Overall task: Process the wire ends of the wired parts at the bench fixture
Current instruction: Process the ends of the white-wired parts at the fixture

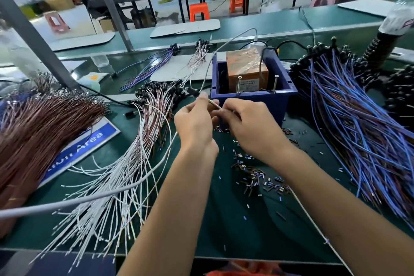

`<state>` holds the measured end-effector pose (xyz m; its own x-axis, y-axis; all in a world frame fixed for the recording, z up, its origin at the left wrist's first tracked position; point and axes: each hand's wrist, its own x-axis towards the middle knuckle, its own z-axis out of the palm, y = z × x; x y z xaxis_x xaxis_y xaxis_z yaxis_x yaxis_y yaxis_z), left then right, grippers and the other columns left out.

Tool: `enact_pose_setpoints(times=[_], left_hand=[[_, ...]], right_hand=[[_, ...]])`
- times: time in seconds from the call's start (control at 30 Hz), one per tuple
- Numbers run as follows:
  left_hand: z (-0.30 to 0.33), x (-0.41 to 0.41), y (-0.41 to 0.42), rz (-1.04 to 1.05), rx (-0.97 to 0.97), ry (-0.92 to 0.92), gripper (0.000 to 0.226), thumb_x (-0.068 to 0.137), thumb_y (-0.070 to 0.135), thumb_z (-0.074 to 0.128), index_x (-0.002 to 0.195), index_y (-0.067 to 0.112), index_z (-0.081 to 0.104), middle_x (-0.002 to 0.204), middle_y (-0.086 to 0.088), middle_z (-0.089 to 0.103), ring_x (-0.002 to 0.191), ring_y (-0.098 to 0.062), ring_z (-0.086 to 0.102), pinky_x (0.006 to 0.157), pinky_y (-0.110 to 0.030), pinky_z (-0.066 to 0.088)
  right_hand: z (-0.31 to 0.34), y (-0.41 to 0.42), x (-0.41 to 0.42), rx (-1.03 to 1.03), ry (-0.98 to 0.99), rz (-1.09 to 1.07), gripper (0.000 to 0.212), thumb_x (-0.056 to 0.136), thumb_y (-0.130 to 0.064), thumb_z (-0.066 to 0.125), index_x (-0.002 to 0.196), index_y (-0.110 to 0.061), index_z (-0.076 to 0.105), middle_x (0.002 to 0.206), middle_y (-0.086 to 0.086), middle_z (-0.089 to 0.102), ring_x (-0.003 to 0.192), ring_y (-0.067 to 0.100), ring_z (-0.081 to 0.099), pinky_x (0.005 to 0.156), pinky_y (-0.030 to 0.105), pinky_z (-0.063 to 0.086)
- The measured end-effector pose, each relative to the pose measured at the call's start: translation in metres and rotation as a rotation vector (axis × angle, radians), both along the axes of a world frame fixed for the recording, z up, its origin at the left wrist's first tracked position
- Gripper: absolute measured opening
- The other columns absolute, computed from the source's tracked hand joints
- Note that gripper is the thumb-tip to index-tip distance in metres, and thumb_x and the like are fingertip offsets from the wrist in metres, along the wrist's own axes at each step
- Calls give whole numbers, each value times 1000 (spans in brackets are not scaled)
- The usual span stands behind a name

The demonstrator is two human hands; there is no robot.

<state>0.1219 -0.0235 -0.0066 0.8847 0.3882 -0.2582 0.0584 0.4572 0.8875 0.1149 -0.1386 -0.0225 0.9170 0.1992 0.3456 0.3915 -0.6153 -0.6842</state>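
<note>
Two hands [220, 119] pinch thin wire [214, 104].

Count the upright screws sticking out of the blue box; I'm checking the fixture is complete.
2. One silver screw stands at the front left inside the blue plastic box, the other silver screw at the front right, either side of the orange taped block. Others may be hidden.

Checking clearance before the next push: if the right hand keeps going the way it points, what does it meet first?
Most likely the left hand, close ahead of the right hand, both pinching the wire end. The blue fixture box lies just beyond; depth is unclear.
</note>
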Motion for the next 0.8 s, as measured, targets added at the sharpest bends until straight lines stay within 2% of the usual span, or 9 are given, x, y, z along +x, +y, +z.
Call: enact_pose_setpoints(times=[0.13, 0.27, 0.3, 0.37, 0.47, 0.53, 0.57, 0.73, 0.8], left_hand=[[0, 1, -2, -21, 63, -46, 29, 110, 23, 48, 85, 14, 60, 66, 5, 70, 54, -8, 59, 51, -19, 45], [-2, 9, 12, 30, -102, -126, 27, 112, 23, 40, 89, 16, 52, 64, 3, 56, 59, -13, 54, 62, -26, 45], [-5, 10, 16, 31, -52, -185, 27, 112, 22, 39, 87, 17, 49, 64, 4, 51, 59, -12, 48, 61, -25, 41], [-13, 6, 18, -5, 236, -354, 26, 110, 22, 43, 85, 17, 48, 66, 8, 45, 60, -9, 40, 59, -24, 35], [-30, -4, 9, -162, 907, -589, 20, 103, 28, 56, 89, 14, 54, 70, 13, 51, 60, -7, 43, 56, -29, 38], [-40, -6, 1, -266, 1277, -666, 15, 93, 20, 65, 89, 14, 52, 75, 12, 54, 63, -11, 47, 57, -35, 43], [-44, -7, -3, -301, 1379, -674, 17, 87, 15, 67, 89, 16, 50, 78, 9, 53, 66, -15, 47, 59, -39, 45], [-52, -3, -11, -334, 1450, -631, 22, 84, 13, 68, 101, 16, 54, 96, 1, 59, 81, -27, 54, 65, -45, 46], [-53, 1, -11, -348, 1403, -634, 14, 89, 14, 68, 100, 15, 60, 88, 1, 64, 77, -27, 57, 64, -44, 48]], right_hand=[[2, -12, 3, -131, 16, 11, 23, 105, -30, 57, 91, -21, 71, 73, -1, 63, 72, 28, 60, 67, 42, 50], [10, -39, 4, -162, 66, 90, 21, 104, -25, 62, 93, -23, 79, 60, -11, 60, 57, 4, 57, 57, 17, 39], [13, -47, 4, -183, 79, 107, 20, 103, -24, 63, 93, -23, 80, 60, -10, 62, 56, 3, 58, 55, 13, 38], [19, -60, 4, -260, 77, 108, 19, 103, -26, 64, 93, -25, 80, 64, -7, 67, 58, 5, 59, 57, 14, 41], [22, -67, 4, -371, -11, 50, 18, 102, -31, 64, 98, -24, 81, 80, -7, 73, 75, 13, 65, 74, 36, 54], [23, -66, 3, -403, -78, 29, 17, 101, -34, 66, 98, -26, 80, 85, -4, 74, 82, 20, 66, 76, 41, 55], [22, -65, 2, -410, -95, 25, 16, 100, -35, 67, 97, -26, 79, 83, -4, 73, 81, 21, 66, 73, 41, 54], [9, -71, 6, -346, -93, 27, 18, 97, -37, 69, 91, -24, 79, 74, -8, 66, 78, 23, 64, 67, 41, 50], [3, -73, 8, -286, -107, 25, 19, 97, -37, 70, 88, -23, 79, 74, -8, 69, 75, 19, 64, 69, 44, 52]])
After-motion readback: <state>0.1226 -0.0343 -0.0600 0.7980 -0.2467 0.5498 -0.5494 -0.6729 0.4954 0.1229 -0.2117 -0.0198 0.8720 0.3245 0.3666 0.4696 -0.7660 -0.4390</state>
